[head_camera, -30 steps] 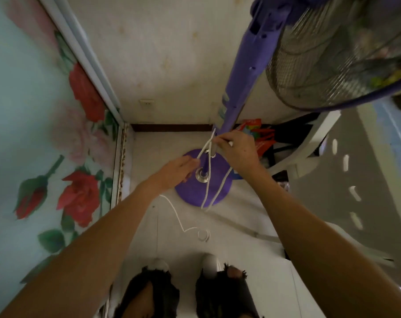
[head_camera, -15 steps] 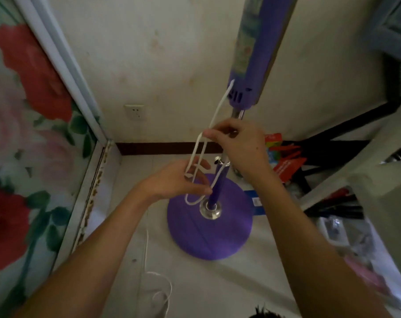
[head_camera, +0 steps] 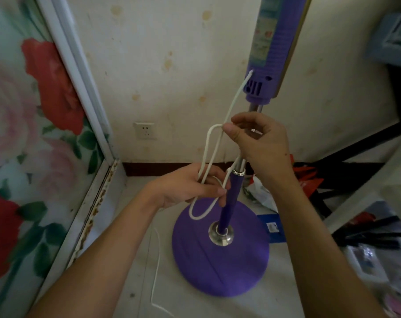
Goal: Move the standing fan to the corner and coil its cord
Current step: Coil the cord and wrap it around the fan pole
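Beside the fan pole (head_camera: 229, 193), both hands, left (head_camera: 190, 187) and right (head_camera: 259, 143), pinch looped cord (head_camera: 208, 161).

Wall socket (head_camera: 145, 130) on stained wall (head_camera: 172, 53) — rose-patterned panel (head_camera: 22, 111) left, clutter (head_camera: 367, 237) right.

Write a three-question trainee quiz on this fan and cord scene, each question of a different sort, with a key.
1. True or false: the white cord is plugged into the wall socket.
2. Which hand pinches the top bend of the cord loops? A. the left hand B. the right hand C. neither
3. Fill in: the fan's round purple base stands on the ____.

Key
1. False. Nothing is in the socket; the cord leaves the purple housing on the pole, loops between the hands, and a slack length lies on the floor.
2. B. The left hand grips the loops lower down.
3. floor
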Tool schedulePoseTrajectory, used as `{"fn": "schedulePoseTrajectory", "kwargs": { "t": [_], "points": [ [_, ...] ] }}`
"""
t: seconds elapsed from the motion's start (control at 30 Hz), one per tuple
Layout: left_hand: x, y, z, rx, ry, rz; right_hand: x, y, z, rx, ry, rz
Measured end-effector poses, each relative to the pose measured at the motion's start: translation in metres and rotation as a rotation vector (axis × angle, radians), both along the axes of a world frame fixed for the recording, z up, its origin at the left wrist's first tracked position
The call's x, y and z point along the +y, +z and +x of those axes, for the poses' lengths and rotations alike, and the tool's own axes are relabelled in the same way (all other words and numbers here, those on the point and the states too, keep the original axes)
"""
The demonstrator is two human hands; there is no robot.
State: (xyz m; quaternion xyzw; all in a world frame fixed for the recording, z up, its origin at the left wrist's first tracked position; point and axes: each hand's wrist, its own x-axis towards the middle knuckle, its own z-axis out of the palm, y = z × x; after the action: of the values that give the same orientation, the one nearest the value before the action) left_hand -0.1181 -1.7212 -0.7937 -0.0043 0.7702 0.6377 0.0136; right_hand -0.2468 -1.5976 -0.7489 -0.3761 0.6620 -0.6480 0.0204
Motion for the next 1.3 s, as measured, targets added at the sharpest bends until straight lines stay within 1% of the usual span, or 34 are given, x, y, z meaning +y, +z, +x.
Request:
{"fn": "schedulePoseTrajectory", "kwargs": {
  "t": [0.03,0.1,0.17,0.27,0.33,0.37,0.4,0.47,0.5,0.57,0.63,0.7,0.77,0.83,0.87,0.93,1.0,1.07,1.13,1.23,1.3],
  "points": [
    [-0.002,0.000,0.001,-0.006,0.010,-0.001,0.002,-0.002,0.002,-0.026,0.001,-0.024],
    [-0.006,-0.002,0.002,-0.036,0.026,0.008,0.008,-0.013,0.004,-0.147,0.013,-0.117],
    [-0.009,-0.004,0.006,-0.051,0.033,0.058,0.015,-0.029,0.007,-0.235,0.004,-0.170],
    [-0.011,-0.006,0.012,-0.016,0.131,0.079,0.021,-0.059,0.014,-0.320,-0.050,-0.098],
    [-0.012,-0.002,0.015,0.030,0.196,0.093,0.022,-0.078,0.025,-0.424,-0.052,0.043],
    [-0.011,0.002,0.018,0.051,0.220,0.116,0.022,-0.087,0.034,-0.426,-0.007,0.169],
    [-0.011,0.007,0.018,0.078,0.242,0.148,0.022,-0.098,0.042,-0.388,0.088,0.303],
    [-0.012,0.017,0.016,0.135,0.284,0.235,0.020,-0.114,0.064,-0.308,0.401,0.514],
    [-0.013,0.022,0.016,0.163,0.295,0.279,0.018,-0.120,0.075,-0.268,0.544,0.583],
    [-0.015,0.029,0.017,0.194,0.297,0.355,0.011,-0.127,0.091,-0.194,0.706,0.652],
    [-0.016,0.033,0.019,0.198,0.278,0.414,0.005,-0.130,0.099,-0.178,0.744,0.670],
    [-0.014,0.036,0.023,0.198,0.252,0.456,0.003,-0.137,0.104,-0.237,0.716,0.620],
    [-0.011,0.041,0.023,0.204,0.250,0.484,0.002,-0.141,0.105,-0.256,0.581,0.534],
    [-0.006,0.043,0.024,0.215,0.270,0.502,0.001,-0.139,0.106,-0.229,0.452,0.474],
    [-0.005,0.043,0.023,0.219,0.278,0.514,0.000,-0.136,0.108,-0.212,0.459,0.467],
    [-0.004,0.041,0.022,0.218,0.288,0.546,-0.001,-0.132,0.111,-0.176,0.585,0.488],
    [-0.006,0.040,0.022,0.209,0.292,0.525,0.003,-0.130,0.111,-0.188,0.753,0.502],
    [-0.011,0.041,0.024,0.188,0.317,0.441,0.015,-0.128,0.099,-0.216,0.827,0.504],
    [-0.018,0.043,0.027,0.169,0.366,0.320,0.031,-0.125,0.081,-0.225,0.756,0.506],
    [-0.027,0.046,0.031,0.160,0.421,0.127,0.054,-0.125,0.047,-0.242,0.571,0.481],
    [-0.029,0.044,0.032,0.153,0.429,0.056,0.074,-0.128,0.028,-0.205,0.483,0.479]
  ]
}}
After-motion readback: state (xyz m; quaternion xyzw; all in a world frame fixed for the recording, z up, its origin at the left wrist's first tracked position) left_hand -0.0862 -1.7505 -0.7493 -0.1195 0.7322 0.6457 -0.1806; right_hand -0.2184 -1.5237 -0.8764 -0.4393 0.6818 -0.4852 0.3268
